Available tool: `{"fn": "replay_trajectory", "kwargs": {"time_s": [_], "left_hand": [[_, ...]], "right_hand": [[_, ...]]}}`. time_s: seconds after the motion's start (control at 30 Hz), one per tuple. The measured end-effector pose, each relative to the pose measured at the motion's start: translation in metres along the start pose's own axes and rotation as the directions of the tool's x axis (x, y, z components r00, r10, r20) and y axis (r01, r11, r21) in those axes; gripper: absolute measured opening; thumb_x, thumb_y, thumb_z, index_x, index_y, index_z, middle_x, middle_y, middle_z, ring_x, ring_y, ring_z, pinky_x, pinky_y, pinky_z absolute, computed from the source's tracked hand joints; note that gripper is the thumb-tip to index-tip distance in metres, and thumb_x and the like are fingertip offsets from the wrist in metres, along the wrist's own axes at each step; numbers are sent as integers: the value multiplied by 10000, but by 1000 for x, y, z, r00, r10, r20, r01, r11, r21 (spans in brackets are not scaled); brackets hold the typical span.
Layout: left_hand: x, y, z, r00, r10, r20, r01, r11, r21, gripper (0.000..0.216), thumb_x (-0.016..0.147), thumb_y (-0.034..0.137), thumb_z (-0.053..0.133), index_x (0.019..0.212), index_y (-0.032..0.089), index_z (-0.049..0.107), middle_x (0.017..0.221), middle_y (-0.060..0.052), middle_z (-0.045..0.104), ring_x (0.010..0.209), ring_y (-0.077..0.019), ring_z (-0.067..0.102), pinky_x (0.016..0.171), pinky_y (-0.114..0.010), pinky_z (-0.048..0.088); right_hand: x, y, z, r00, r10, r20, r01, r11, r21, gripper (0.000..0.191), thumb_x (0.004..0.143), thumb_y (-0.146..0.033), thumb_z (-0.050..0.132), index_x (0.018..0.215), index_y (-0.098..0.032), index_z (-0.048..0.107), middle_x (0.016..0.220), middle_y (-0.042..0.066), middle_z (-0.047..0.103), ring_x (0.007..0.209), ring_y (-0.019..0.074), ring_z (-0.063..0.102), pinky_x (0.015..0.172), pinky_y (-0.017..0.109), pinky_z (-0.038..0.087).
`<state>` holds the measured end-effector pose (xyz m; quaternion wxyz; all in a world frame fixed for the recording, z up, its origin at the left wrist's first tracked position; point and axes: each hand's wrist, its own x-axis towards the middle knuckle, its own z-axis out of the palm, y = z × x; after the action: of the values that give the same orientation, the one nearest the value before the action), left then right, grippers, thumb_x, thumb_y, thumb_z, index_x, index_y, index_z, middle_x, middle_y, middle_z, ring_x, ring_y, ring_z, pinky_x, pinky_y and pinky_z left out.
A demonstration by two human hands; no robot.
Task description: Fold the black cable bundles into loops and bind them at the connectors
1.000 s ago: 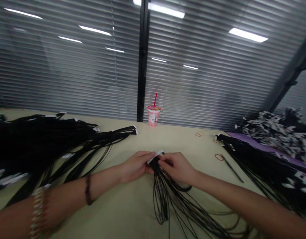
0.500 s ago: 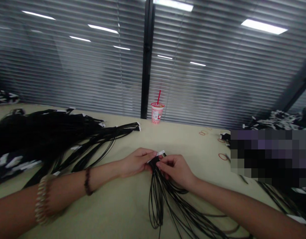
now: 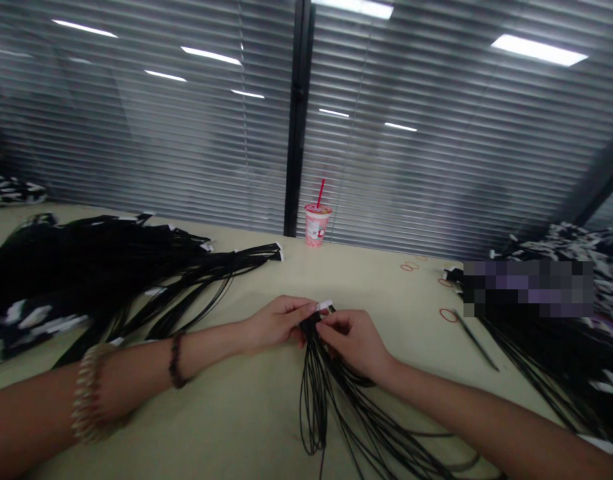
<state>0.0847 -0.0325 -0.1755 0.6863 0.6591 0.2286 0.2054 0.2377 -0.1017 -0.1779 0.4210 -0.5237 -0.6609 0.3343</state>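
A bundle of thin black cords (image 3: pixel 320 400) with white tags at its top end lies on the beige table (image 3: pixel 246 413) in front of me. My left hand (image 3: pixel 274 325) pinches the tagged end from the left, fingers closed. From the right, my right hand (image 3: pixel 354 340) pinches the same end, thumb and fingers pressed together. The cords trail toward me in long loops between my forearms.
A large heap of black tagged cords (image 3: pixel 86 273) covers the left of the table. Another pile (image 3: pixel 546 320) lies at the right, partly blurred out. Red rubber bands (image 3: pixel 447 315) lie loose at the right. A pink cup with a red straw (image 3: pixel 316 225) stands by the window blinds.
Both hands stay pinched on the bundle's tagged end. The view has shifted slightly, so the table and cup sit a little more to the right and higher.
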Motion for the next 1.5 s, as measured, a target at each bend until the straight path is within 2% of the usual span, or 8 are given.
{"fn": "replay_trajectory", "kwargs": {"time_s": [0.67,0.77,0.9,0.97,1.07,1.2,1.37,1.5], "left_hand": [[-1,2,1,999,3,-36,1,993,117,356,740,455,469,758,110,557,614,6,514,472,-34,456,465,-158,371],[-3,5,5,999,-22,-46,28,992,126,353,736,451,474,713,106,546,561,19,497,446,-29,445,459,-158,356],[-3,6,7,998,-39,-53,44,995,92,356,737,453,471,731,105,546,582,29,501,448,-17,437,466,-156,369],[-2,4,5,995,-44,-85,49,997,62,362,741,458,464,813,115,551,629,30,514,443,-11,430,455,-159,373],[1,0,2,990,-49,-135,50,999,9,362,743,451,466,887,127,541,666,30,514,434,-6,421,425,-154,358],[1,0,3,984,-67,-166,65,998,-17,334,743,424,480,874,123,542,653,36,503,421,0,411,415,-153,343],[-2,8,7,967,-147,-208,131,987,-90,317,730,397,502,857,109,546,639,25,506,409,-2,402,396,-147,299],[-2,9,7,953,-176,-246,146,980,-137,334,711,401,518,858,103,553,626,19,502,417,-3,386,390,-142,251]], "right_hand": [[1,2,-1,999,-31,14,31,999,-14,103,699,-188,482,713,-126,564,623,-1,561,531,61,481,505,165,378],[3,-7,-10,985,79,152,-92,992,84,138,640,-145,525,776,-140,500,556,-34,532,440,49,459,432,152,359],[6,-30,-37,874,178,453,-285,941,181,149,617,-109,494,761,-124,527,504,-45,510,360,25,403,350,122,292],[8,-43,-57,846,151,511,-335,897,289,111,623,-133,482,708,-106,549,471,-36,497,334,22,383,317,119,245],[7,-62,-90,908,24,418,-247,837,488,116,628,-176,456,638,-113,553,441,-24,502,286,20,340,313,142,222],[2,-80,-129,986,-159,51,96,786,610,123,631,-172,476,698,-165,580,511,-53,495,313,-14,285,376,146,264],[6,-84,-145,931,-210,-298,333,821,464,166,773,-303,450,793,-228,596,561,-37,447,390,13,276,392,158,266],[18,-73,-147,889,-246,-386,401,824,400,180,805,-360,448,858,-252,582,720,-15,497,483,24,372,412,155,296]]}}
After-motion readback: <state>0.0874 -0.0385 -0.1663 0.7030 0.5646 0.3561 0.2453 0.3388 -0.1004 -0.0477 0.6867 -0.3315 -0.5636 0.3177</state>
